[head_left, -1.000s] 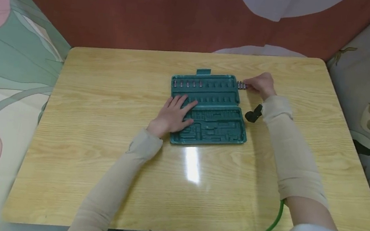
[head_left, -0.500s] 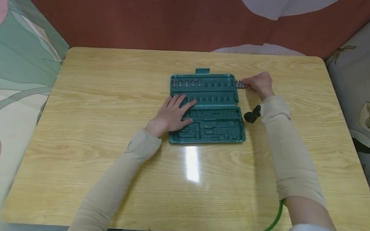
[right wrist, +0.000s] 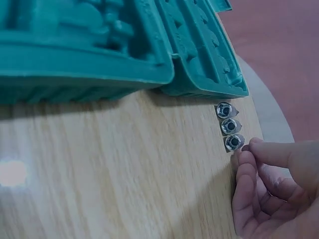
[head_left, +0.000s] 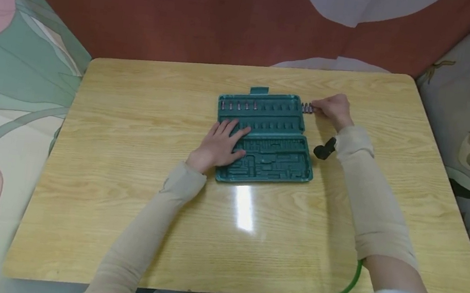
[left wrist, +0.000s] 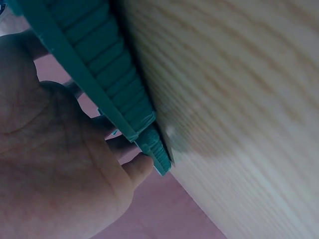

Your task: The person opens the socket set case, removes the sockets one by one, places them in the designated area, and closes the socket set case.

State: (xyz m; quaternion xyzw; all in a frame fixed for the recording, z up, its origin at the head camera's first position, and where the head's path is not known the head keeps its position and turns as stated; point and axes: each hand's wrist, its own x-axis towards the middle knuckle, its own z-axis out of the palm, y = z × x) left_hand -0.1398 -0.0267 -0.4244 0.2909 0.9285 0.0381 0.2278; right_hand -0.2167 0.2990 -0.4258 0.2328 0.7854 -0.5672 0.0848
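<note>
A green plastic tool case (head_left: 277,164) lies opened flat, its moulded recesses facing up. My left hand (head_left: 218,147) rests across its left side with fingers spread. In the left wrist view the palm (left wrist: 55,154) stands beside the case's ribbed side (left wrist: 99,55). Off the case's upper right corner, a short row of small metal sockets (right wrist: 229,125) sits on the table. My right hand (head_left: 334,109) is at the row's right end, thumb and forefinger pinched together. In the right wrist view those fingertips (right wrist: 246,152) meet right at the end socket; what lies between them is mostly hidden.
Several small metal pieces (head_left: 239,106) sit in the case's upper left slots. A black wrist camera (head_left: 324,148) hangs under the right wrist. A green cable (head_left: 345,289) runs from the right sleeve past the table's front edge. The wooden table (head_left: 133,114) meets a red backdrop.
The view shifts slightly. My right hand moves a little to the right at the end of the socket row. The left hand and the case stay put.
</note>
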